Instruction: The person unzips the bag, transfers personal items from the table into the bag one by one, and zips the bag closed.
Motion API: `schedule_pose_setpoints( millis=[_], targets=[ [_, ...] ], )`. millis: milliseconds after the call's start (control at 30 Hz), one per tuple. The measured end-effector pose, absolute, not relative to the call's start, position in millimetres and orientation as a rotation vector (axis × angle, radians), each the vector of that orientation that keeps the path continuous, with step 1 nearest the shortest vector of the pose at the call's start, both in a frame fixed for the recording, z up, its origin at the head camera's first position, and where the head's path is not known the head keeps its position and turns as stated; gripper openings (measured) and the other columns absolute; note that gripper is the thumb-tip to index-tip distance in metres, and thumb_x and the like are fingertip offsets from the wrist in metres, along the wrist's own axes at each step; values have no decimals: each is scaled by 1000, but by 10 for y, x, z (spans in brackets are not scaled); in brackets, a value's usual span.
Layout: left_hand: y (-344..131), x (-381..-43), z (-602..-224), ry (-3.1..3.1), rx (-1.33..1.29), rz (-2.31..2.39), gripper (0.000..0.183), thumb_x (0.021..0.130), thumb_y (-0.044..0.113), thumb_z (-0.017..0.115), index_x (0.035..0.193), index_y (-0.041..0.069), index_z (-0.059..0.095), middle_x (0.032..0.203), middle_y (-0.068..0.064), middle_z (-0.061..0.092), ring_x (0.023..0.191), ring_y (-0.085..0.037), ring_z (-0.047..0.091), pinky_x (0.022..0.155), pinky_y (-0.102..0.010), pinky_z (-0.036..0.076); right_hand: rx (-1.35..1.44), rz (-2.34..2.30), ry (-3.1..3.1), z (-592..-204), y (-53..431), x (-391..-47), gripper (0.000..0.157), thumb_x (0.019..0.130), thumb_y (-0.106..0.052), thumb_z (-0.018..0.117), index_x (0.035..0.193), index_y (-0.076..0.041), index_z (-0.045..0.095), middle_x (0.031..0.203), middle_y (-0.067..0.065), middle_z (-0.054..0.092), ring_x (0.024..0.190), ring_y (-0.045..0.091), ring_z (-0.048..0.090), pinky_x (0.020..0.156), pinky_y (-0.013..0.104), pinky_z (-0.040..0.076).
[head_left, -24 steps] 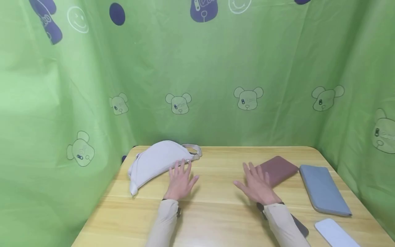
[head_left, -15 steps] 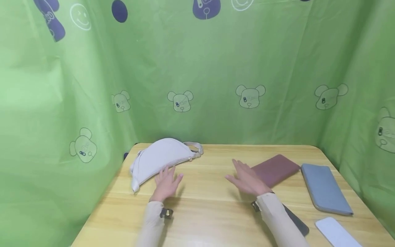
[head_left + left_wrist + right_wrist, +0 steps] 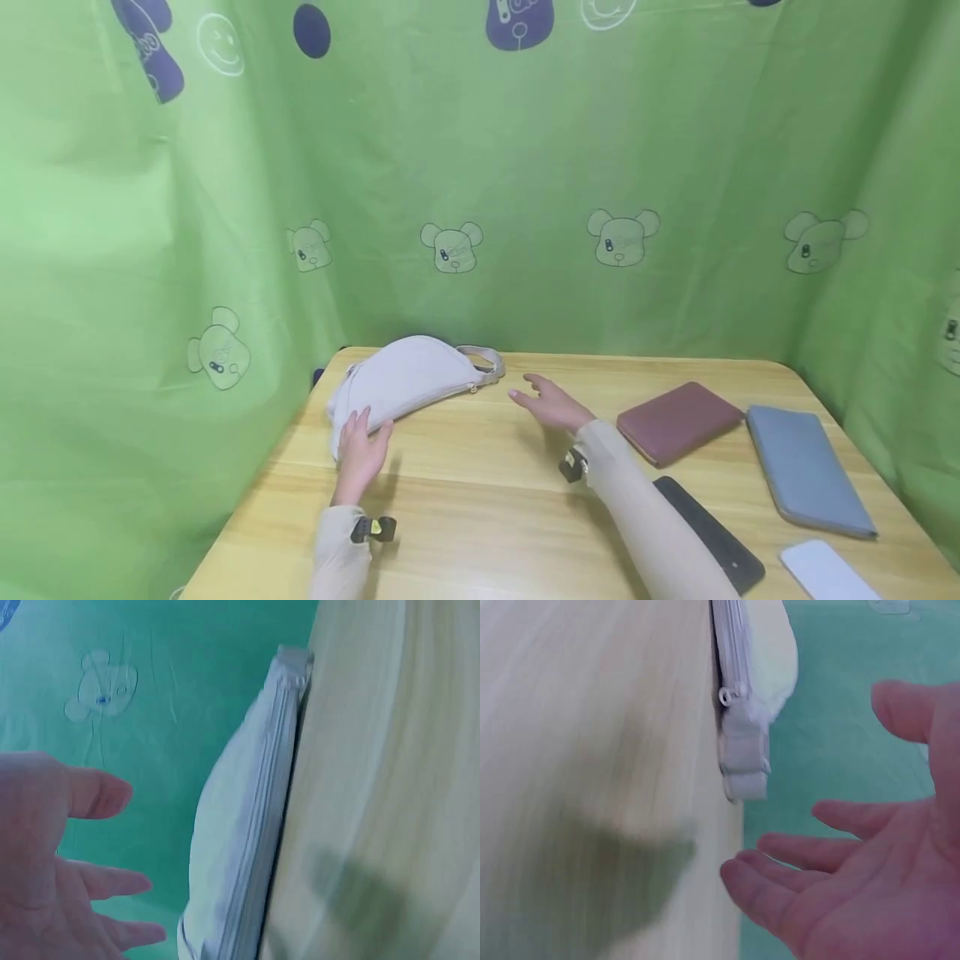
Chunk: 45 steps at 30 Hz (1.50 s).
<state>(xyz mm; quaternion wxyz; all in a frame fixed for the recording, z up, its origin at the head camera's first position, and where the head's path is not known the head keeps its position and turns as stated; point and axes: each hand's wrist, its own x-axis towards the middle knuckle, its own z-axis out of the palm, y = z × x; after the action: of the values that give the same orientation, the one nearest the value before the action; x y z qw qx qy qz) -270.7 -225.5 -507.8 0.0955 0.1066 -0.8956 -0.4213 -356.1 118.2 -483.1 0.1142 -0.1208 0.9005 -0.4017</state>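
A pale grey-white crescent bag [image 3: 408, 379] with a zipper along its near edge lies at the far left of the table. Its strap loop [image 3: 487, 362] sticks out at the right end. My left hand [image 3: 360, 454] is near the bag's left end, fingers spread and holding nothing; the left wrist view shows a gap between its fingers and the bag [image 3: 232, 825]. To the right of the strap, my right hand [image 3: 553, 406] hovers over the table, fingers relaxed and holding nothing. In the right wrist view the zipper pull [image 3: 731, 695] and strap end lie beyond that hand's fingers.
On the right of the wooden table [image 3: 480, 533] lie a maroon zip wallet [image 3: 678, 422], a blue zip pouch [image 3: 810, 468], a dark flat rectangular item [image 3: 712, 537] partly behind my right sleeve, and a white flat item [image 3: 825, 571]. A green curtain [image 3: 525, 167] surrounds the table.
Both hands have moved left: the left toward the bag's left end, the right away from the maroon wallet toward the bag's strap. The head view has shifted slightly; the bag stays in place.
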Motion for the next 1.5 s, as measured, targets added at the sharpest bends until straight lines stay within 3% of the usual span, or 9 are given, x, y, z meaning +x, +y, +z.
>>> schedule_pose_setpoints(
  millis=[200,500,733,933,1267,1500],
  targets=[
    [-2388,-2667,-5163,-2588,478,-1244,71,102,33,55,158,-2,29,167,-35,12,154,-57,10,121,-77,6,-309,-1335,2608,-4942,915,-3804,71,106,-41,51,157,4,31,161,32,36,149,50,37,123,62,31],
    [-2540,-2703,-5254,-2530,551,-1411,79,104,34,50,160,-9,15,164,-42,6,152,-63,7,123,-72,11,-47,-1763,2343,-5110,600,-4062,58,108,-31,48,158,-4,35,159,28,40,140,47,45,115,60,41],
    [-2581,-2724,-5255,-2479,548,-1575,83,106,37,48,161,-8,6,167,-38,4,154,-59,8,126,-68,10,-22,-1980,2168,-5183,470,-4148,59,108,-19,44,159,4,27,169,26,22,158,44,20,127,60,24],
    [-2588,-2712,-5256,-2393,562,-1714,84,107,38,48,162,-6,1,168,-35,0,156,-54,5,128,-64,6,-12,-2022,2052,-5224,415,-4185,62,108,-17,43,162,1,18,173,20,9,161,41,5,130,60,12],
    [-2634,-2716,-5272,-2367,574,-1748,84,107,40,47,162,-6,3,169,-34,3,157,-53,6,128,-64,6,25,-1928,2063,-5272,426,-4214,69,107,-27,49,164,-6,16,174,16,10,158,46,17,127,61,21],
    [-2649,-2697,-5257,-2354,573,-1758,82,107,37,47,162,-6,3,169,-33,3,157,-52,5,128,-63,6,-4,-1824,2249,-5246,376,-4209,68,105,-29,52,163,-9,24,172,16,19,158,43,19,120,65,33]
  ],
)
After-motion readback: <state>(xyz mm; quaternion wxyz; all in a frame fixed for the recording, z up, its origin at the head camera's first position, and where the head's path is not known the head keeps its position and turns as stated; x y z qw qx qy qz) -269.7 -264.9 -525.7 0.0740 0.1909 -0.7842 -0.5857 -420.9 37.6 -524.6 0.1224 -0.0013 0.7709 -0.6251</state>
